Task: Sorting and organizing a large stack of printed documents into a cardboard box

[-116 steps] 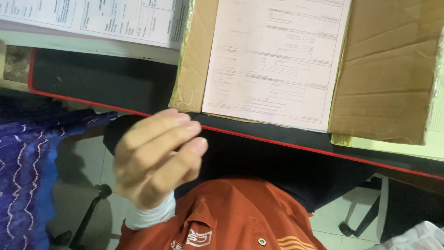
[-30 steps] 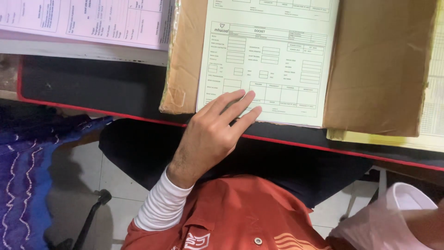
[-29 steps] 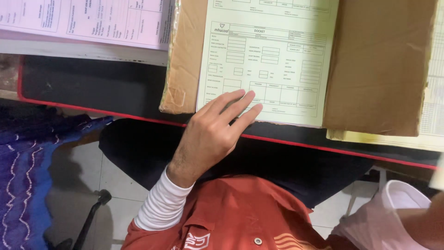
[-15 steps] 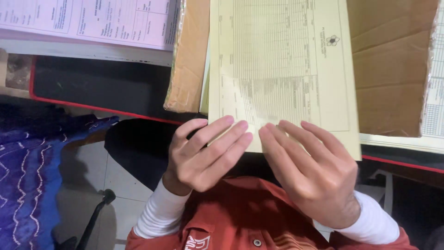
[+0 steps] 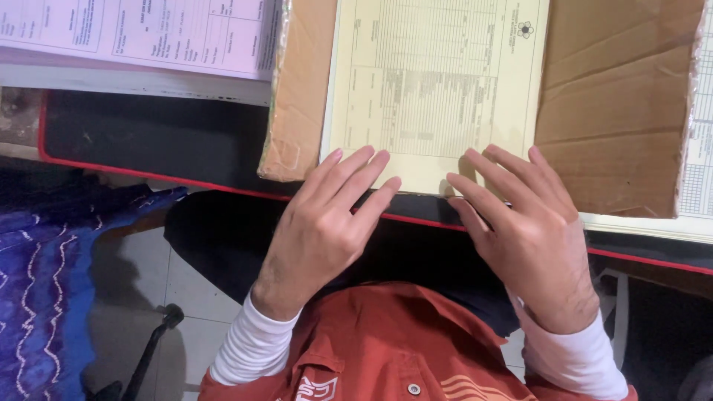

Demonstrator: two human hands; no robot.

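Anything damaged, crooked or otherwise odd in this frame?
Only the cardboard sheet under the yellow form: it is creased, with ragged, fraying edges. The left hand and right hand press the form flat; it lies slightly skewed.

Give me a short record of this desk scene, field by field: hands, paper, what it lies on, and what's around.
left hand: fingers flat on the sheet's near edge
right hand: fingers flat on the same edge
sheet: yellow printed form, lying flat
under it: brown cardboard
surface: black desk mat with red border
upper left: pink form
left edge: blue patterned cloth
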